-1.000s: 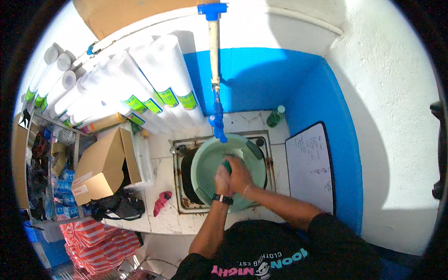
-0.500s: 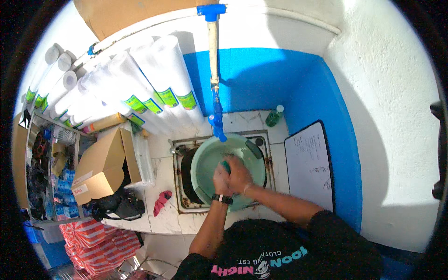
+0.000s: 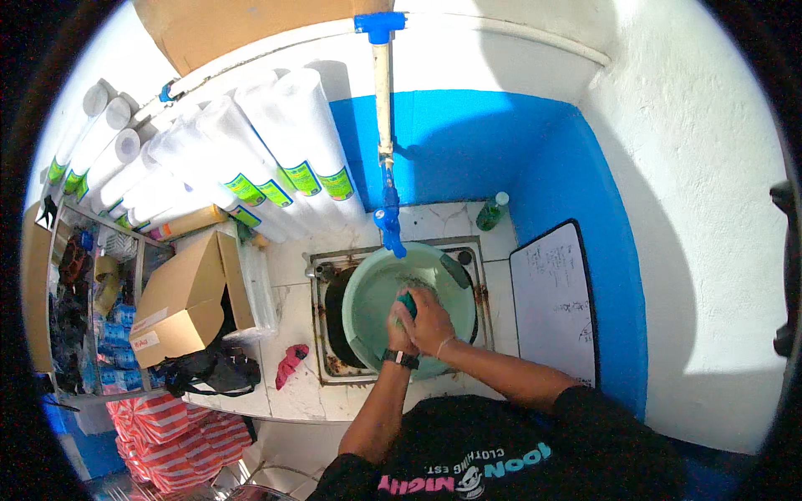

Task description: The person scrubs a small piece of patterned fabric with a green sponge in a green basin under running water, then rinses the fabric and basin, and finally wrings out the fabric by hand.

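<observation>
Because the small green thing point(image 3: 407, 301) is almost covered by the two hands, I can only judge it as a sponge or a scrubbing pad; its shape is mostly hidden. It sits inside the pale green basin point(image 3: 368, 292), near the middle, pressed between the hands. Such a pad is probably light and soft, it will give under the fingers, and when wet it may be slippery, so it is best taken with the whole hand around it and not only with the fingertips.

The right hand point(image 3: 432, 321) lies over the pad with the fingers curled around it, so this hand is closed on it. The left hand point(image 3: 399, 331), which wears a dark watch on the wrist, is just beside the right one and touching it. I cannot tell whether its fingers are closed on the pad or only rest against it.

The basin looks like thin plastic, light and a little flexible; its rim is the natural place to hold it. It stands in a metal sink point(image 3: 322, 321) with rusty edges, set in a white tiled counter point(image 3: 292, 401). A blue tap point(image 3: 389, 219) hangs from a pale pipe over the far rim of the basin. A green bottle point(image 3: 491, 212) stands at the back, a whiteboard point(image 3: 553, 292) leans at the right, and a cardboard box point(image 3: 180, 305), a pink cloth point(image 3: 290, 364) and white rolls point(image 3: 276, 150) are at the left.
</observation>
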`<state>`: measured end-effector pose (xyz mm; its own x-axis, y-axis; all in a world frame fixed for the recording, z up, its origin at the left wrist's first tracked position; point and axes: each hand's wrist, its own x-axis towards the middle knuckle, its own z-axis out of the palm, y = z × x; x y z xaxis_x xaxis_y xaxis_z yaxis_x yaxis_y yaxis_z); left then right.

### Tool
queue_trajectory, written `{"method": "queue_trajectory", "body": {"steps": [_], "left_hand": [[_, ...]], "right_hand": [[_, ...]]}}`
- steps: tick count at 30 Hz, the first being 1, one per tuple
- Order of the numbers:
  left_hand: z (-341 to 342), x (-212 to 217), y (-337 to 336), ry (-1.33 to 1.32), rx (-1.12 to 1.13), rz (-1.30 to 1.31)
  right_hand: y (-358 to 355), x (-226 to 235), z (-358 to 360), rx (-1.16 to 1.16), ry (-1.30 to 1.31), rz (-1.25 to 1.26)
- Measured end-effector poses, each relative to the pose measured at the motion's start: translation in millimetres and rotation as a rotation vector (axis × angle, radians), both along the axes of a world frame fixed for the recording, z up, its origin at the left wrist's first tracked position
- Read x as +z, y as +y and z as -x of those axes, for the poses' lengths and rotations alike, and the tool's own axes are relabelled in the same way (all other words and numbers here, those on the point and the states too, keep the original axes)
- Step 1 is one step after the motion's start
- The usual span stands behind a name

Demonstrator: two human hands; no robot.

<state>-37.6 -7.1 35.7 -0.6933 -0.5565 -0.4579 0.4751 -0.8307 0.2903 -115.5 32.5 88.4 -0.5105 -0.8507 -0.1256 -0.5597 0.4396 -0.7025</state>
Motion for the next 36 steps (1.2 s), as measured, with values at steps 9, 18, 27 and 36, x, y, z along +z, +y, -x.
{"method": "queue_trajectory", "body": {"steps": [9,18,27,36], "left_hand": [[-1,28,-10,0.210,-0.046,-0.145],[-19,26,-25,0.196,-0.051,-0.116],[-20,25,-30,0.051,-0.037,0.184],[-25,60,-33,-0.218,-0.074,0.410]], "right_hand": [[-22,-32,76,-0.299,-0.056,0.095],[20,-13,69,-0.407,-1.170,0.193],[38,11,48,0.216,-0.508,0.239],[59,11,95,-0.034,-1.453,0.277]]}}
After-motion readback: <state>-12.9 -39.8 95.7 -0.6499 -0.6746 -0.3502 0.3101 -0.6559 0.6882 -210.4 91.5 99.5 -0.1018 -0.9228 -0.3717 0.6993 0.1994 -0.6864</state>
